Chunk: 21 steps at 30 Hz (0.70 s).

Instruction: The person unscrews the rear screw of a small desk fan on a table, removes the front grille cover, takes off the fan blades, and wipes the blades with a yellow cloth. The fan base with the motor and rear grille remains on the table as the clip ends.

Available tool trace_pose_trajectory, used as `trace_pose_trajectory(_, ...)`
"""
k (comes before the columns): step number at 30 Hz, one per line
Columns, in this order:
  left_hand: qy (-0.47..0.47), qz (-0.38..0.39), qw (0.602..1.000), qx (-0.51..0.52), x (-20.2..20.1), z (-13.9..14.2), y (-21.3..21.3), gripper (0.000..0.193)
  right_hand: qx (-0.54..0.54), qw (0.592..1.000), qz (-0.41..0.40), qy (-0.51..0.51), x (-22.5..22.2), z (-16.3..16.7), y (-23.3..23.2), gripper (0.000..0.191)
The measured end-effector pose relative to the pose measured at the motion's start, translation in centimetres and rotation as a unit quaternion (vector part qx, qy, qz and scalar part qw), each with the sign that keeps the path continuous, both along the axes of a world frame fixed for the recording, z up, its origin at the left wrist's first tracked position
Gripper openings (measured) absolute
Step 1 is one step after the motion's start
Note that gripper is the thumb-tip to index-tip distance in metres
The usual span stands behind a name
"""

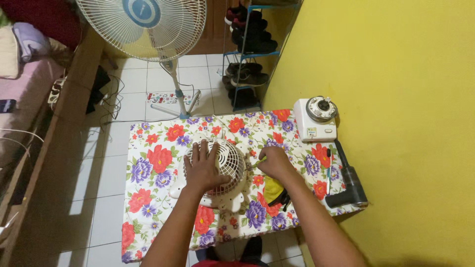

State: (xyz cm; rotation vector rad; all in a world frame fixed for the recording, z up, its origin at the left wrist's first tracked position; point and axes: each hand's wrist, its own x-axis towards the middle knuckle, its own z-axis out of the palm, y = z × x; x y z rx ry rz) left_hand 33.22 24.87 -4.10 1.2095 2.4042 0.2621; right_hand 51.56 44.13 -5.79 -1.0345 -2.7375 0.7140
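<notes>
My left hand (pixel 203 165) is flat, fingers spread, palm down on the grille of the small white desk fan (pixel 221 170), pinning it. The fan lies face up under that hand, its base sticking out toward me below my wrist.

My right hand (pixel 273 162) sits just right of the fan rim, fingers curled closed around a yellow-green screwdriver (pixel 260 160). The tip end points left, at or touching the fan's edge; can't tell exact contact.

Just under my right wrist: a yellow tool (pixel 272 190) with black parts, partly hidden by my forearm, kind unclear.

Everything rests on a table covered by a floral cloth (pixel 153 198), with red and purple flowers on white.

Further right of my right hand: a thin pen-like tool (pixel 328 171) lying lengthwise, then a black electric driver (pixel 349 184) near the table's right edge.

Beyond the right hand, far right corner of the table: a white blender base (pixel 315 119), upright, up against the yellow wall (pixel 396 99).

Past the table's far edge, on the tiled floor (pixel 133 84): a white standing fan (pixel 143 22). Right of it, a shoe rack (pixel 250 54) with dark shoes. Far left of my left hand: the edge of a bed (pixel 29 79).
</notes>
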Motion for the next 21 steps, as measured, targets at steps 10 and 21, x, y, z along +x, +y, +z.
trace_pose_trajectory(10,-0.019,0.016,0.998,-0.065,0.6,2.4,1.1,0.130,-0.013,0.999,0.007,-0.029,-0.9,1.0,0.7,0.031)
trace_pose_trajectory(21,-0.023,0.015,0.996,-0.085,0.5,2.3,1.5,0.130,-0.020,0.999,-0.017,-0.035,-1.2,1.4,0.6,0.028)
